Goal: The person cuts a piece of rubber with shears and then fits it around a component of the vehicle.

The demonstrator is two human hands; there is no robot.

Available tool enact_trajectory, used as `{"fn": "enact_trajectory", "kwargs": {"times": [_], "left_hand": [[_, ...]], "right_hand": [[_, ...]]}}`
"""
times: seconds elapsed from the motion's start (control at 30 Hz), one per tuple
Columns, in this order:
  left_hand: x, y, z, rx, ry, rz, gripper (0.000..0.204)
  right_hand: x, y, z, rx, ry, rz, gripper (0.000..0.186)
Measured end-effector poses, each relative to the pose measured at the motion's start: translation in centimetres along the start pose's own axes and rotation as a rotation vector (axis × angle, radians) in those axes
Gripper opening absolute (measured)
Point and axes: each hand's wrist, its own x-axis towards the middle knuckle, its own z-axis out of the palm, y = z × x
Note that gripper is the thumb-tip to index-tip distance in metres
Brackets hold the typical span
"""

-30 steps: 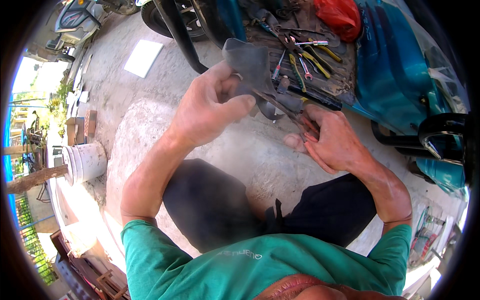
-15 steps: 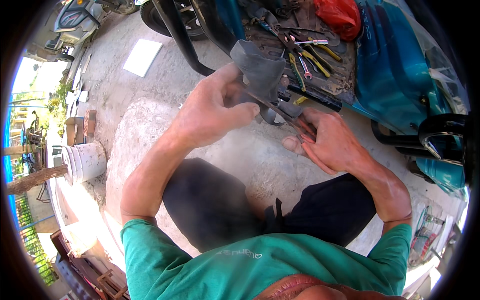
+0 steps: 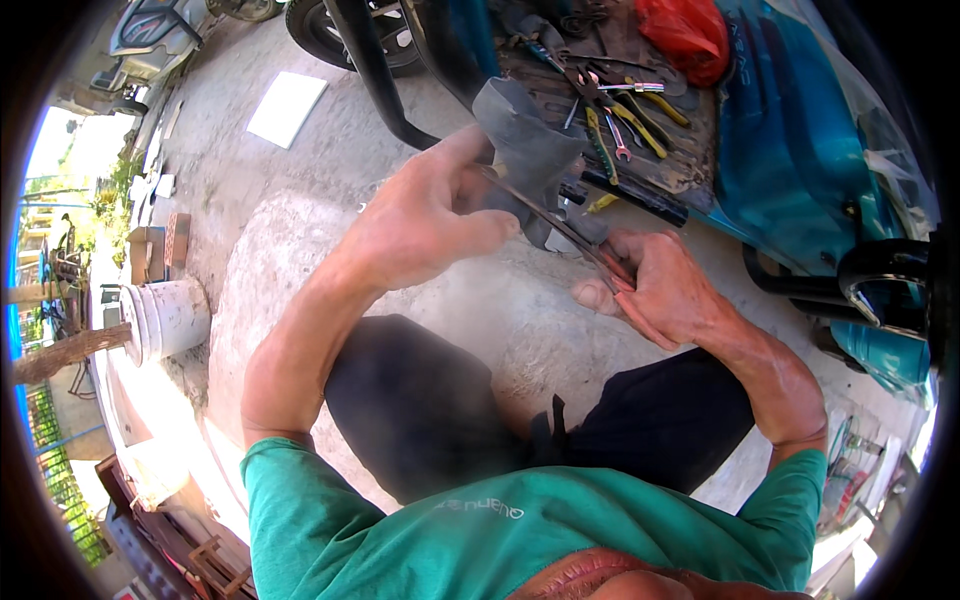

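Note:
A limp dark-grey piece of rubber sheet [image 3: 530, 140] hangs up from my left hand [image 3: 420, 220]. That hand is closed, its fingers pinching the rubber at the near left edge and the thumb pointing right. In my right hand [image 3: 670, 285] are scissors with orange-red handles [image 3: 643, 318], the fingers wrapped round them. Their long dark blades [image 3: 545, 217] point up and left along the lower edge of the rubber, reaching almost to my left fingers. A part of the rubber hangs below the blades. Where exactly the blades meet it is hard to make out.
Beyond my hands, pliers [image 3: 650, 135] and wrenches [image 3: 621, 148] lie on a vehicle's dark footboard, near a red plastic bag [image 3: 683, 40]. Its teal body [image 3: 790, 130] and black bars [image 3: 372, 80] stand close. A white bucket [image 3: 165, 320] and a white sheet [image 3: 287, 108] are left.
The scissors' handles have come closer together and the blades look more closed. The rubber has tilted slightly to the right. My left hand keeps its pinch.

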Motion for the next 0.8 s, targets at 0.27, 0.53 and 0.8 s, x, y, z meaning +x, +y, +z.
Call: {"fn": "enact_trajectory", "kwargs": {"times": [0.27,0.53,0.8], "left_hand": [[0.2,0.3,0.1,-0.275,-0.22,-0.08,0.07],[0.2,0.1,-0.2,-0.296,-0.234,-0.089,0.084],[0.3,0.5,0.6,-0.408,-0.329,-0.134,0.084]], "right_hand": [[0.5,0.3,0.4,-0.011,0.011,-0.097,0.061],[0.2,1.2,0.7,0.091,0.03,-0.178,0.08],[-0.1,0.5,0.5,0.017,-0.032,-0.175,0.054]]}}
